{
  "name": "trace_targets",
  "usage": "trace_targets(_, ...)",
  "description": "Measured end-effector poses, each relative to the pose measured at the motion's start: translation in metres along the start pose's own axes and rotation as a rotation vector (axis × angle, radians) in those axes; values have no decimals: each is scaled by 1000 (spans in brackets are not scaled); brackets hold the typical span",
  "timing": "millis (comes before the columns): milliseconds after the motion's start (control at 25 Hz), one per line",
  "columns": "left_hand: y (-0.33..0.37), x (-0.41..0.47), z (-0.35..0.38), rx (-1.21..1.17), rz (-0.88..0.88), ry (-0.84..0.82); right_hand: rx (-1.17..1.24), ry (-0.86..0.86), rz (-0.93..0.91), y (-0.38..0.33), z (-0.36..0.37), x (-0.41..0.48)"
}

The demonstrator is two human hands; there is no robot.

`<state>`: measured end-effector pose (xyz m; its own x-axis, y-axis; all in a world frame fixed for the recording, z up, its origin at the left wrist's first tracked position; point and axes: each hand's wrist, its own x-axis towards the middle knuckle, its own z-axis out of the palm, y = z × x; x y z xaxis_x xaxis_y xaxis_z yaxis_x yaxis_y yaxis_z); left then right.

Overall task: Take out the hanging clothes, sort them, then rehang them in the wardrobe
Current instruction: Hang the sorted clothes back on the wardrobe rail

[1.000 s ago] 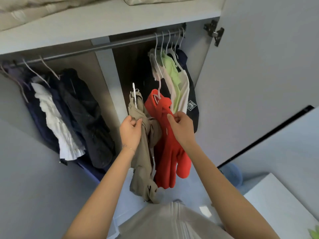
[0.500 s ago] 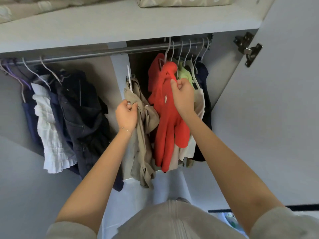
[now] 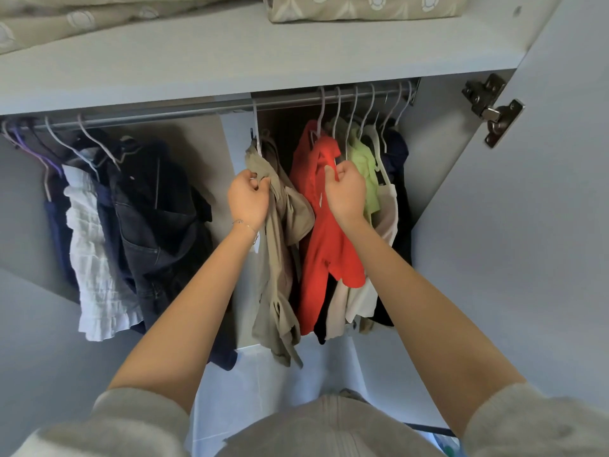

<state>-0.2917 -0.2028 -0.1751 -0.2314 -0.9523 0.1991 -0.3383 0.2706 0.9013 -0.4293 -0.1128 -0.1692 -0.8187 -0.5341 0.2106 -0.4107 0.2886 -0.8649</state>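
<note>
My left hand (image 3: 247, 196) grips the shoulder of a khaki garment (image 3: 280, 258) on a white hanger whose hook reaches the metal rail (image 3: 164, 112). My right hand (image 3: 346, 192) grips the top of a red garment (image 3: 324, 245), whose hanger hook sits over the rail. Right of it hang a lime-green top (image 3: 364, 166), a cream top (image 3: 387, 206) and a navy piece (image 3: 397, 153). On the rail's left part hang dark denim clothes (image 3: 155, 219) and a white ruffled garment (image 3: 92, 258).
A grey shelf (image 3: 230, 61) with folded patterned bedding (image 3: 362, 6) runs above the rail. The open wardrobe door (image 3: 527, 225) with a metal hinge (image 3: 491, 107) stands at the right. A grey divider panel (image 3: 237, 136) is behind the khaki garment.
Both hands have risen with the khaki and red garments up to the rail. The red garment's hook now sits on the rail among the right-hand hangers.
</note>
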Motion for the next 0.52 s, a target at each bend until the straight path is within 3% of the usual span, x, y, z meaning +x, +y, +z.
trace_targets(320,4,17,9,11,-43,-25,50,92,65,20,-9,-1)
trace_targets(520,20,43,17,15,-31,-53,67,-49,67,20,-10,-7)
